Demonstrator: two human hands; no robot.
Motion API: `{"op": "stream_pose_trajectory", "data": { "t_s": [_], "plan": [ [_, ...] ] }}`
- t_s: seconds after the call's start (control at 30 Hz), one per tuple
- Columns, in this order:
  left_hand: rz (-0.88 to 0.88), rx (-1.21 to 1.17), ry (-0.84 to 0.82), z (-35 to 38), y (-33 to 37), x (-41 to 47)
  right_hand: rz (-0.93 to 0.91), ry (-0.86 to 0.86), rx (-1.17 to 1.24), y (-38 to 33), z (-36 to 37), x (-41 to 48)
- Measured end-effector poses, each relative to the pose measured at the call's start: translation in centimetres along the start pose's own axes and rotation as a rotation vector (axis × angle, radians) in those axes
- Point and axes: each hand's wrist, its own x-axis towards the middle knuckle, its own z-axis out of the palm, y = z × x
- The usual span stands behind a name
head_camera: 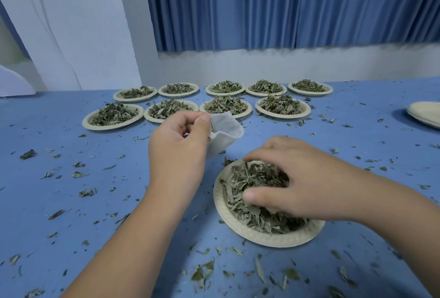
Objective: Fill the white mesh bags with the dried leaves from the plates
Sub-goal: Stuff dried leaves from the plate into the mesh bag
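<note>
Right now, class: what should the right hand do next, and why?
Probably lift a pinch into the white mesh bag: the right hand is curled over the dried leaves on the near plate, and the left hand pinches the bag's mouth open.

Single head-worn wide-angle view, looking forward and down, close over the near table (35, 202), facing the blue curtain (285, 7) beyond its far edge.

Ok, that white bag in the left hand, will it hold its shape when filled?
Probably not: the bag sags in folds from the left hand, so it looks floppy. Likely very light; its mouth may close unless pinched open as leaves go in.
</note>
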Motion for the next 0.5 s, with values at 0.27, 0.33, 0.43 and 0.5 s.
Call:
{"op": "stream_pose_trajectory", "data": {
  "t_s": [0.27, 0.33, 0.43, 0.5],
  "plan": [
    [-0.005, 0.033, 0.006, -0.1, 0.0, 0.0, -0.063, -0.077, -0.257, -2.2, 1.7, 0.0],
    [-0.002, 0.041, -0.004, 0.0, 0.0, -0.1, -0.051, -0.080, -0.286, -2.4, 2.2, 0.2],
    [-0.004, 0.058, -0.025, 0.1, 0.0, -0.2, -0.021, -0.079, -0.302, -2.5, 2.8, 0.4],
    [-0.006, 0.065, -0.031, 0.1, -0.1, -0.2, -0.003, -0.081, -0.295, -2.6, 3.0, 0.5]
  ]
}}
